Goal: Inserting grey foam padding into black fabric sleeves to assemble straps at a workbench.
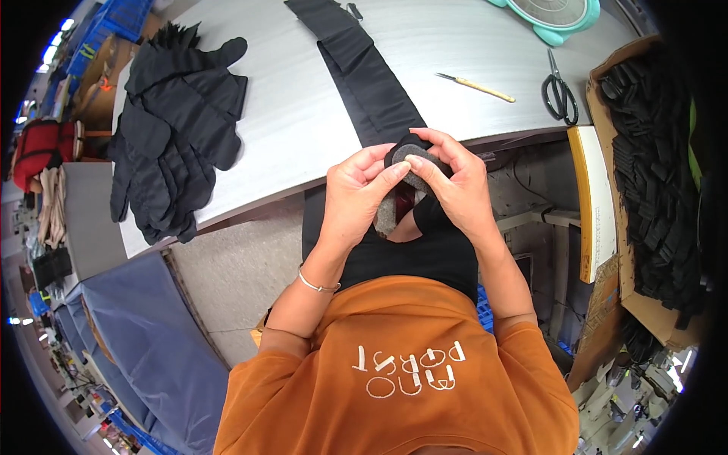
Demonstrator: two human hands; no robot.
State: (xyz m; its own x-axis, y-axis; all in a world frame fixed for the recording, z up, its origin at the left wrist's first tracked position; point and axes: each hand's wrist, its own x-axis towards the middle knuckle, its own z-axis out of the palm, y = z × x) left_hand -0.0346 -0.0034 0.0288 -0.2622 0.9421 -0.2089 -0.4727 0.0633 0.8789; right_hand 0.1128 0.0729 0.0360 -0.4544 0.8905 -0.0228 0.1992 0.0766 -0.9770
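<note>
**Operator:** Where is the work, and how are the hands set?

**Instructor:** Both hands are together at chest height, just short of the near edge of the table (pixel 303 114). The left hand (pixel 355 199) and right hand (pixel 453 189) are closed on a glove (pixel 406 178), black outside with grey lining showing below the fingers. Thumbs and forefingers pinch a rounded end of it from both sides.

**Operator:** How should the grip be kept?

**Instructor:** Judged from this view: keep the pinch points close together, on the fabric itself, so the rounded end does not fold. Work the lining with the thumbs while the other fingers support the body of the glove from below. The part under the palms is hidden; check it by feel.

**Operator:** What lies around the hands?

**Instructor:** A black strip (pixel 364 68) runs away from the hands across the table. A pile of black gloves (pixel 174 129) lies well to the left. Scissors (pixel 560 89) and a thin tool (pixel 476 88) lie beyond the right hand. Keep the work apart from them.
</note>
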